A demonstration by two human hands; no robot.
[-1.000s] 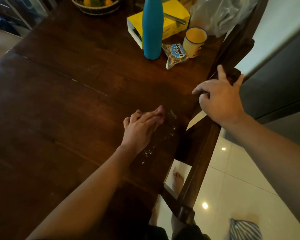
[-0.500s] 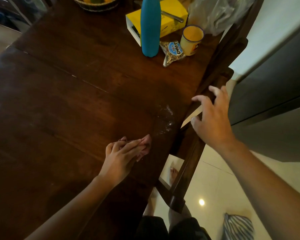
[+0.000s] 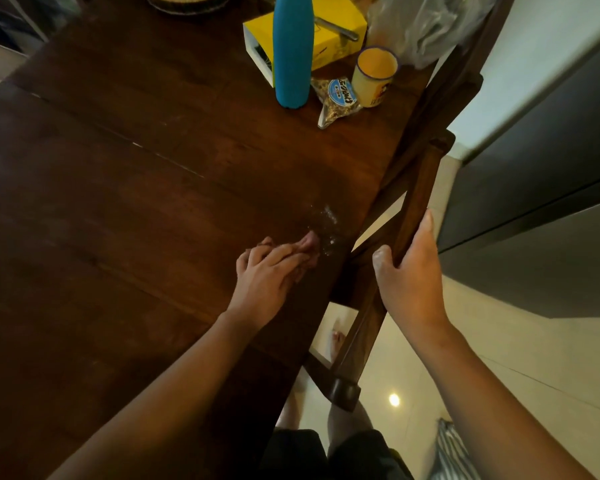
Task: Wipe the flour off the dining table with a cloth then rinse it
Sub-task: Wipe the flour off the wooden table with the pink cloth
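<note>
White flour [image 3: 328,220] is scattered on the dark wooden dining table [image 3: 125,209] close to its right edge. My left hand [image 3: 271,271] presses a small pinkish cloth [image 3: 310,245] flat on the table; the cloth pokes out beyond my fingertips and touches the near end of the flour. Most of the cloth is hidden under the hand. My right hand [image 3: 407,278] grips the top rail of a wooden chair [image 3: 416,202] that stands against the table's right side.
At the far end stand a blue bottle [image 3: 292,50], a yellow box [image 3: 326,32], a yellow cup [image 3: 374,76], a snack packet [image 3: 338,98], a plastic bag [image 3: 426,26] and a fruit basket [image 3: 187,0]. A dark cabinet [image 3: 541,188] rises on the right; tiled floor lies below.
My left hand slid the cloth back toward me, then forward again to the flour. My right hand left the table edge and took hold of the chair's top rail.
</note>
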